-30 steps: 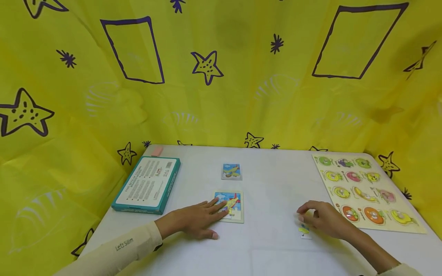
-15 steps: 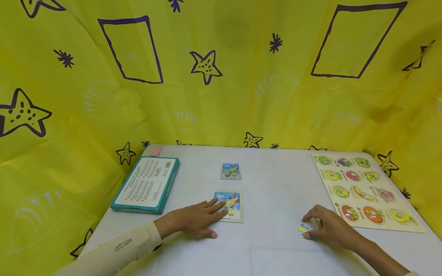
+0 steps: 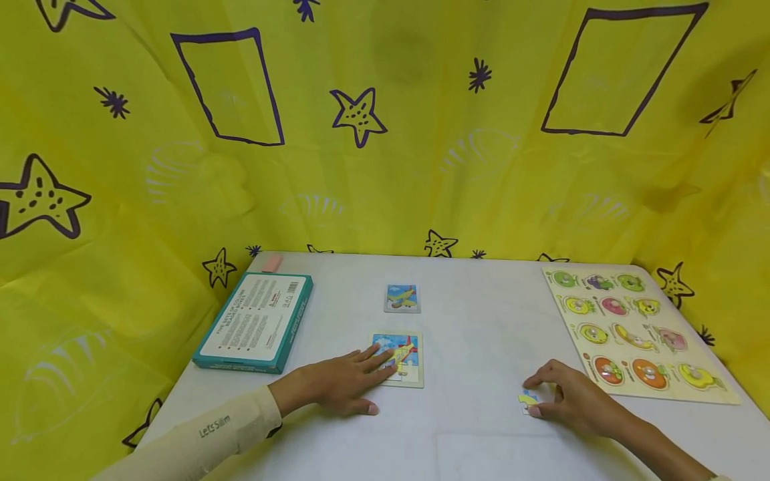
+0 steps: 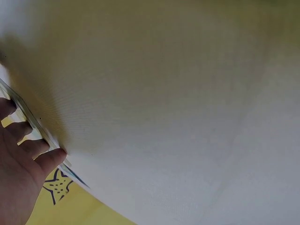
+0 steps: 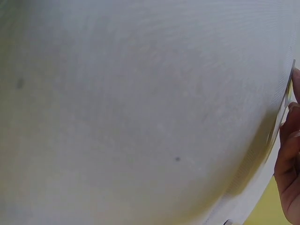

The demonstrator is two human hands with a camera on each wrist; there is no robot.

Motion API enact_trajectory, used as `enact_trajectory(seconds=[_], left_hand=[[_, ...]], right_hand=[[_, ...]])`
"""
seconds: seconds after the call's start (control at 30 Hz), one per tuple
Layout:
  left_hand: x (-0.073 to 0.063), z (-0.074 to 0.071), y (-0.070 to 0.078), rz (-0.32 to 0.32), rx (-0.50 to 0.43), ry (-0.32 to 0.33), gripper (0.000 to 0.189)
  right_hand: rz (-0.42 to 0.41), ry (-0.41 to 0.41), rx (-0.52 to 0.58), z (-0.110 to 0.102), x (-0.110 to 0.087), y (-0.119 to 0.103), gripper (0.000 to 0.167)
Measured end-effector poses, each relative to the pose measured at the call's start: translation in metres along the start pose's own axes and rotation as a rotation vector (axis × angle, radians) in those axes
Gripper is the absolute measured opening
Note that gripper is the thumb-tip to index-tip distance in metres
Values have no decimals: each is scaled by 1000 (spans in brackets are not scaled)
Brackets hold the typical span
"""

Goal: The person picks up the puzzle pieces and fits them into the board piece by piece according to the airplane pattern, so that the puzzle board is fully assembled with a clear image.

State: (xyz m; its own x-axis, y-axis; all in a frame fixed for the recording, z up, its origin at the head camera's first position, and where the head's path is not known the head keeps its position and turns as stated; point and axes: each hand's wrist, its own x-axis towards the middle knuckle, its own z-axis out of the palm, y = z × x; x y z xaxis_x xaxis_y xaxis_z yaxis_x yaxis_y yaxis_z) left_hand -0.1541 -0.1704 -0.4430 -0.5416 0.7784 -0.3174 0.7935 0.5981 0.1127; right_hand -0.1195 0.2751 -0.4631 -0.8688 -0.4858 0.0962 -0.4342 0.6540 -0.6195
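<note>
My left hand [image 3: 345, 381] lies flat with spread fingers on the left part of a square jigsaw puzzle [image 3: 412, 364], which shows a yellow and red airplane on blue. Its fingers cover part of the picture. To the right, my right hand [image 3: 571, 399] pinches a small jigsaw piece [image 3: 525, 399], yellow, blue and white, between thumb and index finger at table level. Behind the puzzle lies a smaller airplane picture [image 3: 402, 298]. Each wrist view catches only part of its hand, the left hand [image 4: 21, 164] and the right hand [image 5: 289, 150], at the edge.
A teal and white box [image 3: 255, 321] lies on the left of the white table [image 3: 469, 441], with a pink object [image 3: 273, 263] behind it. A wooden fruit board [image 3: 637, 341] lies on the right. Yellow patterned cloth [image 3: 409, 187] hangs behind.
My right hand has come down around the small jigsaw piece, thumb and index finger now at its edges; the piece has shifted slightly left. My left hand stays in place.
</note>
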Motion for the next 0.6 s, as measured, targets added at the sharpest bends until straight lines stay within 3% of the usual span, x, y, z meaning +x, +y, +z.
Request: enact_trajectory(seconds=[0.3, 0.6], left_hand=[[0, 2, -2, -1, -5, 0, 75], [0, -1, -1, -1, -30, -9, 75]], right_hand=[[55, -51, 41, -3, 3, -1, 35], [11, -131, 247, 0, 4, -2, 24]])
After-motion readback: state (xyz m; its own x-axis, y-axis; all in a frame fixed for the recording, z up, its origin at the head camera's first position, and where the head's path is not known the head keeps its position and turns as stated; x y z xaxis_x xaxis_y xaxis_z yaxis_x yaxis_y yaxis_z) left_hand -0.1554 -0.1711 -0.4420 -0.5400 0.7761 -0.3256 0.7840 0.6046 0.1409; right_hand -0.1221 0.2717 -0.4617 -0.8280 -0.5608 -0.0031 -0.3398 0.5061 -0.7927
